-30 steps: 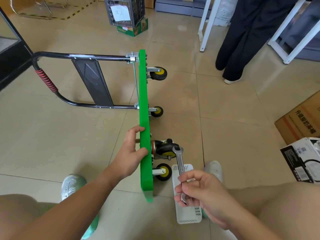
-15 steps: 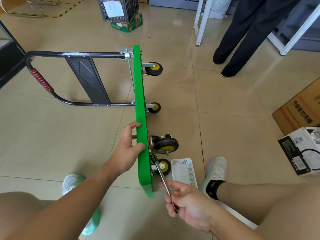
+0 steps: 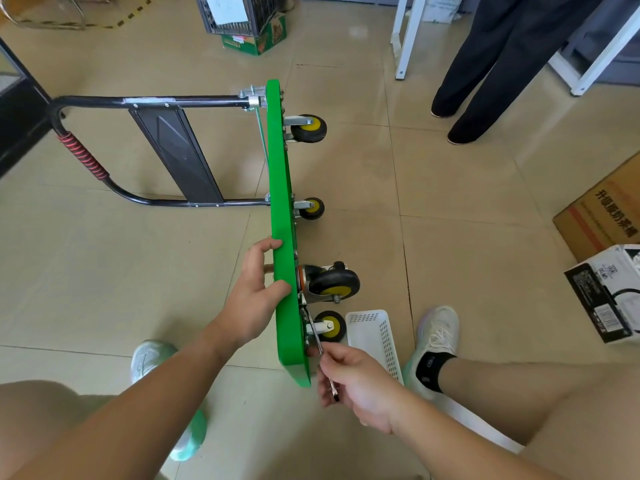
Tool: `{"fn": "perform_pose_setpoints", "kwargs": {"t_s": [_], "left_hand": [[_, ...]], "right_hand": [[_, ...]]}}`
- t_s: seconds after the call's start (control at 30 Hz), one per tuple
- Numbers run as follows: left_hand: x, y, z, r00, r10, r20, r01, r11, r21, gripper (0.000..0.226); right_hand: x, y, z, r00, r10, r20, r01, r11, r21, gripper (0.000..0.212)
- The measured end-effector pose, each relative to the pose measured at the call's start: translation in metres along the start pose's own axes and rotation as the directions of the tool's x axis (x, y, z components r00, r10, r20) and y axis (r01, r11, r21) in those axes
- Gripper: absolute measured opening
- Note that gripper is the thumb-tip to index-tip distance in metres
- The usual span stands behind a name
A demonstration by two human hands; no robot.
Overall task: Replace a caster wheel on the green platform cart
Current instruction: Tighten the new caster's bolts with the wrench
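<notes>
Left hand (image 3: pixel 254 296): thumb hooked over the upper edge of the green plastic platform cart (image 3: pixel 282 209), fingers curled round behind it, holding the deck steady. The deck stood on its long edge and ran from just beside the right wrist away past the left hand.

Right hand (image 3: pixel 360 386): fingers pinched round the shank of a slim silver open-ended spanner (image 3: pixel 316 332). The tool angled up and away from the hand, its head tucked against the underside of the deck.

Change: a second before, the spanner was held out in the open beside the wheel. It had since swung in close to the deck, at the base of the large black caster with yellow hub (image 3: pixel 332 284), just beyond the right hand. The left-hand grip was unchanged. Whether the jaws sat on a fastener could not be made out.

Reading: likely starting on a mounting bolt. Loosening or tightening, cannot tell.

A smaller black-and-yellow caster (image 3: pixel 329 325) sat between the right hand and the large one. A white perforated plastic basket (image 3: pixel 372 337) lay on the floor just right of that hand. Two more small casters (image 3: pixel 308 128) were well beyond the left hand. The black tubular handle with red wrapped grip (image 3: pixel 156 100) reached out to the far left.
</notes>
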State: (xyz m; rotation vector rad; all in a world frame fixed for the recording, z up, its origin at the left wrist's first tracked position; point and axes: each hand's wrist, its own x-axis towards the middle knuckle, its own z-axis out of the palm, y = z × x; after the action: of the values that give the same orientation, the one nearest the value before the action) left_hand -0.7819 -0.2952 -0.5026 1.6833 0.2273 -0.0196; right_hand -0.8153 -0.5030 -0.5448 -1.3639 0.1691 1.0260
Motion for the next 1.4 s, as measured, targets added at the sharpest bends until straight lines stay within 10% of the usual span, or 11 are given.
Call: {"fn": "perform_pose_setpoints", "kwargs": {"t_s": [0.47, 0.9, 1.4], "left_hand": [[0.001, -0.003, 0.0, 1.0, 0.01, 0.007, -0.01, 1.0, 0.002, 0.056], [0.003, -0.011, -0.004, 1.0, 0.017, 0.019, -0.017, 1.0, 0.024, 0.056], [0.001, -0.007, -0.002, 1.0, 0.013, 0.007, -0.013, 1.0, -0.017, 0.057]], "right_hand": [[0.005, -0.006, 0.007, 0.984, -0.159, -0.075, 0.11, 0.892, -0.439, 0.025], [-0.038, -0.074, 0.033, 0.999, 0.037, 0.014, -0.039, 0.993, 0.111, 0.016], [-0.016, -0.025, -0.01, 0.998, 0.007, -0.056, -0.023, 0.959, -0.283, 0.016]]}}
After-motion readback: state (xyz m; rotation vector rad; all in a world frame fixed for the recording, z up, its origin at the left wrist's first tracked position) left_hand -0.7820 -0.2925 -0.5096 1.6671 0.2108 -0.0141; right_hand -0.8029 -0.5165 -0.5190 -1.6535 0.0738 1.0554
